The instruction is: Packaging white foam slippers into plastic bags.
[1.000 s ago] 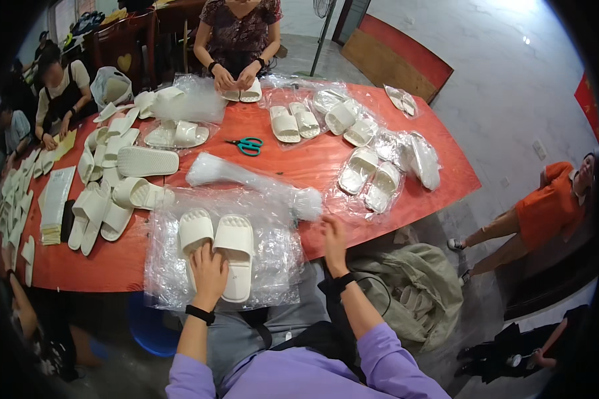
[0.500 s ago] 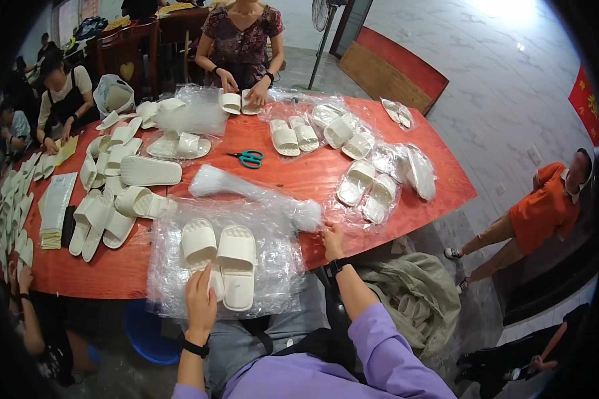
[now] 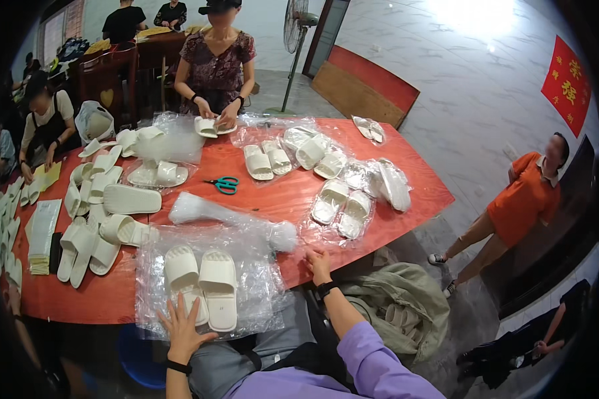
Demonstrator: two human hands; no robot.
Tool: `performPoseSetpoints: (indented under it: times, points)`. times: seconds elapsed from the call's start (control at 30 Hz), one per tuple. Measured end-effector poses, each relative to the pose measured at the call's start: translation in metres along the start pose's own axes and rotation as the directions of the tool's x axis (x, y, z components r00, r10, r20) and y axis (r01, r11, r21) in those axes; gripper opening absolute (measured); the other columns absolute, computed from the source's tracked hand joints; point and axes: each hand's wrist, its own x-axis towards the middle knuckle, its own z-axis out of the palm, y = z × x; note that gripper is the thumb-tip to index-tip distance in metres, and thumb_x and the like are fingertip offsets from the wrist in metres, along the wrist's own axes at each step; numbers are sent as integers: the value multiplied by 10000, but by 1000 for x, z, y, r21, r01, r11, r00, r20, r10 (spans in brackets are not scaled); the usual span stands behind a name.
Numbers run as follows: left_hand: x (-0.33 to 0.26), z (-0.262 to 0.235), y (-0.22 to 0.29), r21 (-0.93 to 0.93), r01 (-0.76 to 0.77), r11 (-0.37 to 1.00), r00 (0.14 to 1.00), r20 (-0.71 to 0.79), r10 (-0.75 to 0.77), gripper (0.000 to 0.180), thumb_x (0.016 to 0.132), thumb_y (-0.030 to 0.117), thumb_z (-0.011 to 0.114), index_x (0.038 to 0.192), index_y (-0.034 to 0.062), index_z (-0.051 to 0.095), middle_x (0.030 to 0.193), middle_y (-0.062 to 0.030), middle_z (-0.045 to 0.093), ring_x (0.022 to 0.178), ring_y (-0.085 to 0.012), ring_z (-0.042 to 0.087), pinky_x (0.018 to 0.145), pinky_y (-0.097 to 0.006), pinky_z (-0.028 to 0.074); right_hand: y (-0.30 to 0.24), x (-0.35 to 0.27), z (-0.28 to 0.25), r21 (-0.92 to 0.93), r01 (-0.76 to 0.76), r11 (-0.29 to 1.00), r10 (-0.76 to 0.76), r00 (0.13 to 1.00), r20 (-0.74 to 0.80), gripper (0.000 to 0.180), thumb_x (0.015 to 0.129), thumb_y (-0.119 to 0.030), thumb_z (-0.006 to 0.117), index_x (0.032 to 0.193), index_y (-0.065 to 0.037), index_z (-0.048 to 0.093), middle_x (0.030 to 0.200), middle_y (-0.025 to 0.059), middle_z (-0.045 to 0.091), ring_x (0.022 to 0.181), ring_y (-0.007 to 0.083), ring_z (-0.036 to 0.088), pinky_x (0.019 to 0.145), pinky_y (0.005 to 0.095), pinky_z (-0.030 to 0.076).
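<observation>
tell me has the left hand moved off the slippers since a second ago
Yes. The left hand has slid back toward the person, off the pair of slippers, to the near table edge.

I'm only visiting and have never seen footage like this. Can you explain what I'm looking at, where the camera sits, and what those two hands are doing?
There is no machine here: the camera is worn on a person's head and looks down, so the picture bends at its rim. The forearms from the lower edge are the wearer's own. The left hand lies flat on a clear plastic sheet bearing a pair of white slippers. The right hand rests at the red table's edge. Neither hand grips anything. More slippers, a plastic roll and green scissors lie about; other people work nearby.
</observation>
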Motion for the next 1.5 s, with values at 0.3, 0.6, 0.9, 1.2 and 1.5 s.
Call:
performPoseSetpoints:
  times: [0.3, 0.6, 0.9, 1.2, 1.5]
  points:
    - [2, -17, -27, -20, -171, 985, 983, 72, 172, 1262, 519, 627, 801, 1527, 190, 179, 1569, -208, 116, 1425, -452, 139, 1049, -730, 98, -108, 4, -117, 172, 525, 833, -405, 793, -455, 143, 825, 38, 551, 764, -89, 525, 737, -4, 543, 626, 127, 562, 591, 246, 519]
    - [0, -1, -22, 237, -154, 959, 981, -78, 177, 1016, 667, 494, 756, 1503, 190, 265, 1544, -203, 203, 1402, -446, 197, 1059, -732, 70, -274, -82, -101, 250, 793, 555, -690, 607, -393, 125, 925, -13, 535, 1035, 13, 481, 1110, 203, 597, 1046, 269, 629, 952, 340, 534]
    - [8, 40, 12, 282, -77, 956, 974, -183, 132, 859, 774, 426, 667, 1504, 218, 265, 1532, -204, 225, 1367, -441, 259, 1002, -770, 135, -249, -228, 112, 428, 490, 760, -575, 813, 90, 253, 924, -78, 595, 1160, -99, 508, 1018, 21, 579, 866, 94, 635, 594, 163, 528]
    - [6, -8, 2, 246, -89, 965, 993, -54, 105, 1104, 584, 498, 823, 1506, 292, 253, 1555, -192, 177, 1418, -420, 180, 1034, -753, 95, -201, -236, 135, 410, 196, 891, -375, 826, 421, 166, 958, -66, 532, 1118, -75, 493, 995, 26, 541, 865, 137, 611, 601, 217, 522]
    - [7, 24, 38, 384, -339, 859, 908, -107, 406, 964, 733, 139, 715, 1485, 460, 204, 1551, -144, 217, 1391, -394, 264, 1062, -717, 156, -183, -231, 111, 306, 171, 937, -284, 882, 377, 158, 958, -82, 536, 1112, -102, 510, 990, 4, 548, 851, 97, 605, 593, 185, 493]
